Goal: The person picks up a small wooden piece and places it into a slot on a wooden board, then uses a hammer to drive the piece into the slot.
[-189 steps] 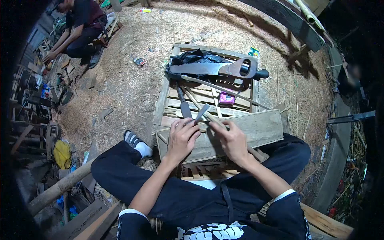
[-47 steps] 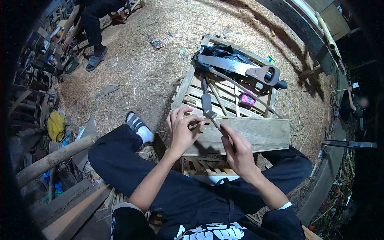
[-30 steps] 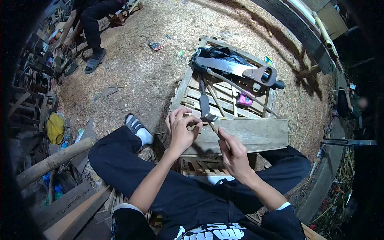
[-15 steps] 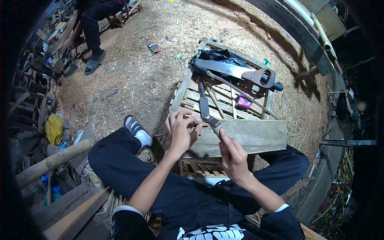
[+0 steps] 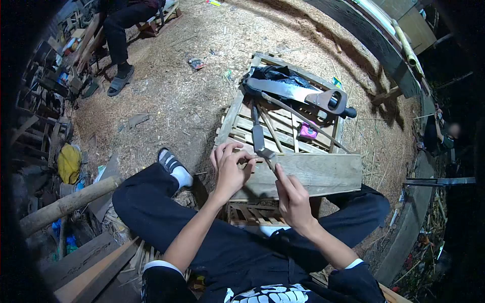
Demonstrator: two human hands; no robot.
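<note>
Left hand (image 5: 230, 171) pinches a thin strip (image 5: 247, 158), right hand (image 5: 292, 199) grips the knife (image 5: 263, 149) at 12 o'clock; blade slip could cut the left fingers.

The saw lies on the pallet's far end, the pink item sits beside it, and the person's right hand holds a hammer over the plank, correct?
Not quite. The head view shows the right hand holding a knife, not a hammer, over the plank. The saw on the pallet's far end and the pink item are as stated.

No readable text anywhere. Pink packet (image 5: 306, 131) on the crate (image 5: 237, 108), beyond the right hand (image 5: 293, 202), has print too small to read. Same for floor wrappers.
</note>
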